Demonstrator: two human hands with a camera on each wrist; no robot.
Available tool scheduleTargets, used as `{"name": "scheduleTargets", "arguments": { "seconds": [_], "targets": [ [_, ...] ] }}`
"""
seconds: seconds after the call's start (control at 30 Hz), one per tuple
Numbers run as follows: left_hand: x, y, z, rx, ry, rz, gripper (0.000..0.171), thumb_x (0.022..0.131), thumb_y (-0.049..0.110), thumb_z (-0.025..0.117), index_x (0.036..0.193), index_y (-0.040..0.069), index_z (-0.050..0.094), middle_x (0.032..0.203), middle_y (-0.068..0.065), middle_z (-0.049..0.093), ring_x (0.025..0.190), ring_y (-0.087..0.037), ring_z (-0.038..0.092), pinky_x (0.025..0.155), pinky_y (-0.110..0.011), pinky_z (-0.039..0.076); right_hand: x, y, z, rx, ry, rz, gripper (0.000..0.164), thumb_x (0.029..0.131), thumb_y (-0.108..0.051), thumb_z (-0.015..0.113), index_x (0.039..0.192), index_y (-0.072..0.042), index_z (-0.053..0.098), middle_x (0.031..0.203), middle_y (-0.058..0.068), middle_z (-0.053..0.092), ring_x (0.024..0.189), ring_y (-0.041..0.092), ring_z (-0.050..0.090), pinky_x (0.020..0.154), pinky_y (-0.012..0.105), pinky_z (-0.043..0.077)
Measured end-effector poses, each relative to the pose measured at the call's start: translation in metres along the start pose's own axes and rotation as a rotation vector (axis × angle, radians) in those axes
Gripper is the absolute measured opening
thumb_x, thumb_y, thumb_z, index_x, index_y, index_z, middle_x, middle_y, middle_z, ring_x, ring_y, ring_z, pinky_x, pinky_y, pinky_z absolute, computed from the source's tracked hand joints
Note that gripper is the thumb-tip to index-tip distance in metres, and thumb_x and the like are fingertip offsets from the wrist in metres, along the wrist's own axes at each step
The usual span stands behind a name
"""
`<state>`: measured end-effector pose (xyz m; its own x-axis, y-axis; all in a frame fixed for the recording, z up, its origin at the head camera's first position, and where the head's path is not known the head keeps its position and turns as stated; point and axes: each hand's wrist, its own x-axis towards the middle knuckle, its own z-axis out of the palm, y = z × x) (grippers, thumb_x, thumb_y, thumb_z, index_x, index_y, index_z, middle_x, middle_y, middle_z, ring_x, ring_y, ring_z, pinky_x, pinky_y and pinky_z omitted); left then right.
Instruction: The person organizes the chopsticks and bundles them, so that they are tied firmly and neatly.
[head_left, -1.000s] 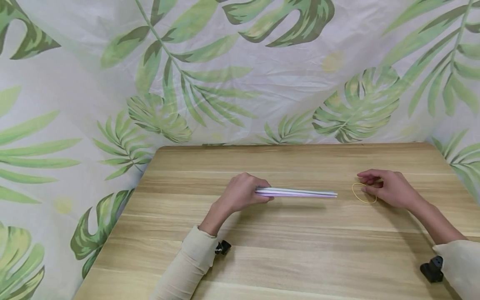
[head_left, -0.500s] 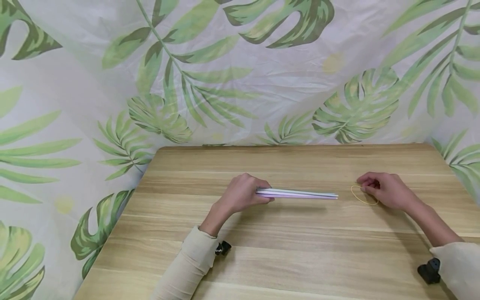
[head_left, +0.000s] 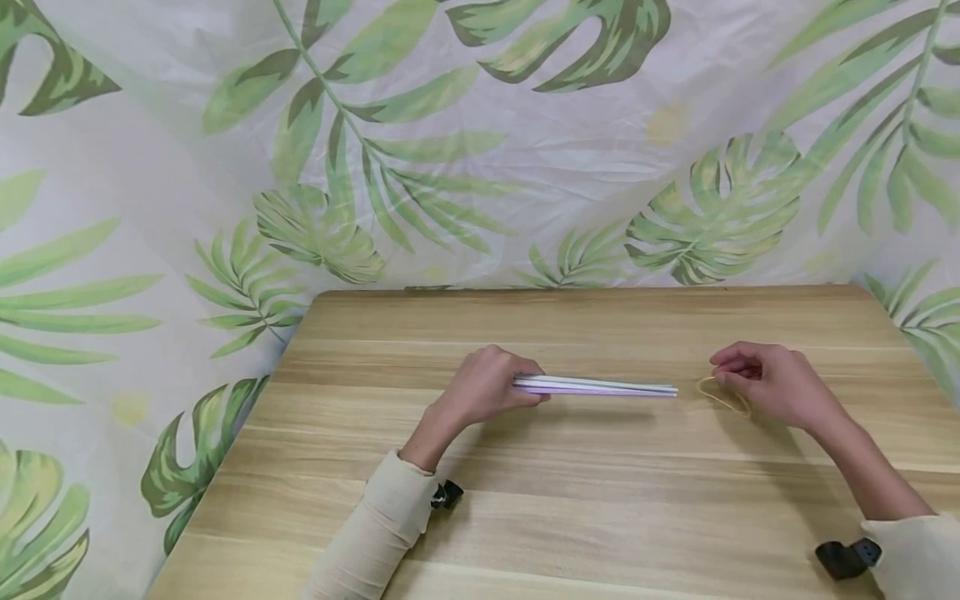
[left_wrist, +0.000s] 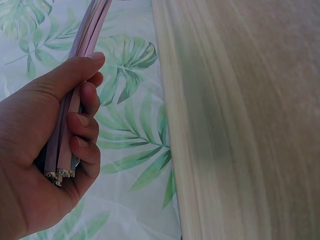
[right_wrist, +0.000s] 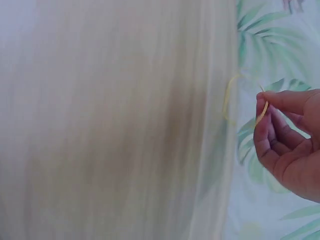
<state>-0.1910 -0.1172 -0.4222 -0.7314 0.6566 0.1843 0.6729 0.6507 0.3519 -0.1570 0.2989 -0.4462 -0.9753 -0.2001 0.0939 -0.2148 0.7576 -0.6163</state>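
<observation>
My left hand (head_left: 483,387) grips a bundle of slim pastel chopsticks (head_left: 600,386), white, lilac and bluish. The bundle points right, held roughly level above the table. In the left wrist view, fingers curl round the chopsticks (left_wrist: 65,135) with the thumb laid across them, and the silvery butt ends show by the palm. To the right of the chopsticks' free ends, my right hand (head_left: 787,387) pinches a thin yellow rubber band (right_wrist: 226,100) between thumb and index finger. The band hangs as a loose loop on the side facing the bundle, apart from it.
Both hands are over a wood-grain table (head_left: 570,517). Behind its far edge hangs a white cloth (head_left: 525,208) printed with green leaves, which also covers the left side. Small black devices (head_left: 447,495) sit at both wrists.
The right hand has shifted slightly left, and the rubber band's loop has turned and narrowed in view, nearer the chopstick ends. The left hand and bundle stay almost still.
</observation>
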Motion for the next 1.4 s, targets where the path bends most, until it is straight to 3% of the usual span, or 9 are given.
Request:
{"name": "scheduleTargets", "arguments": {
  "seconds": [0.47,0.8,1.07,1.4],
  "targets": [
    [0.003,0.003,0.004,-0.001,-0.006,0.013,0.007,0.090,0.030,0.088,0.095,0.025,0.085,0.081,0.013,0.078,0.060,-0.003,0.047,0.057,-0.022,0.041,-0.014,-0.045,0.006,0.208,0.030,0.034,0.024,0.105,-0.014,0.071,0.124,0.001,0.073,0.110,0.018,0.079,0.086,-0.001,0.070,0.070,0.021,0.056],
    [0.003,0.006,0.005,-0.004,-0.006,0.015,0.008,0.091,0.029,0.088,0.095,0.024,0.084,0.081,0.011,0.078,0.060,-0.003,0.047,0.058,-0.023,0.042,-0.013,-0.072,0.015,0.301,0.006,0.044,0.028,0.105,-0.017,0.070,0.127,0.001,0.071,0.115,0.019,0.078,0.091,0.002,0.071,0.077,0.021,0.058],
    [0.004,0.005,0.005,0.003,0.012,-0.003,0.009,0.090,0.029,0.088,0.095,0.023,0.084,0.080,0.011,0.077,0.059,-0.003,0.046,0.057,-0.022,0.040,-0.012,-0.087,0.024,0.370,-0.004,0.029,0.027,0.105,-0.018,0.072,0.125,0.000,0.072,0.110,0.016,0.079,0.088,0.010,0.073,0.075,0.025,0.060],
    [0.002,0.002,0.003,0.015,0.055,-0.067,0.013,0.090,0.033,0.088,0.096,0.022,0.085,0.081,0.010,0.078,0.060,-0.004,0.050,0.059,-0.023,0.042,-0.015,-0.092,0.035,0.472,-0.002,0.010,0.021,0.103,-0.012,0.073,0.121,0.000,0.073,0.109,0.015,0.078,0.092,0.010,0.077,0.080,0.025,0.062]
  ]
}}
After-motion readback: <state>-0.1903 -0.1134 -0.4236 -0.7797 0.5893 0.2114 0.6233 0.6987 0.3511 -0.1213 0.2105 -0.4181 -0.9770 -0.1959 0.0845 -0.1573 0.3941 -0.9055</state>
